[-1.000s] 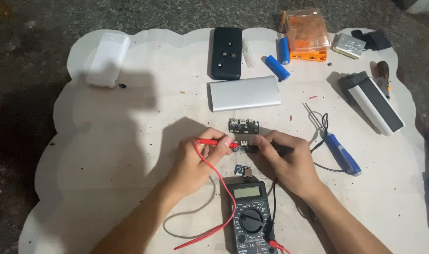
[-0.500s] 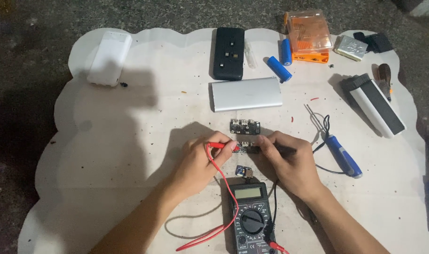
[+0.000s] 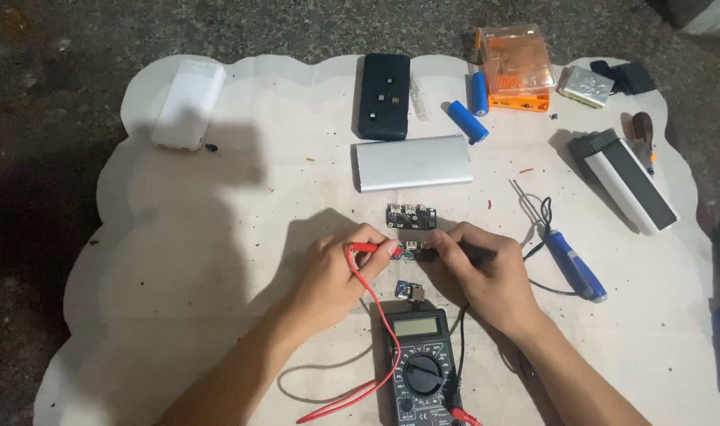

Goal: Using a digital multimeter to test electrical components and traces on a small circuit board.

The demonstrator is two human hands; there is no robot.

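Note:
My left hand [image 3: 340,272] pinches a red test probe [image 3: 369,248], its tip on a small circuit board [image 3: 413,249] lying between my hands. My right hand [image 3: 482,272] grips a black test probe [image 3: 472,254] touching the same board from the right. Red and black leads run down to a black multimeter [image 3: 421,367] with a dial, near the front edge. A second dark circuit board [image 3: 411,215] lies just beyond the hands. A tiny blue module [image 3: 409,290] sits between the hands and the meter.
On the white mat [image 3: 218,237]: a silver power bank [image 3: 411,162], a black power bank [image 3: 384,95], a white case [image 3: 188,104], two blue cylindrical cells [image 3: 467,120], an orange plastic box [image 3: 515,67], a blue-handled screwdriver [image 3: 573,264], a black-and-white case [image 3: 624,180].
Both hands stay on the small board with the probes; they have shifted only slightly. The view has drifted a little.

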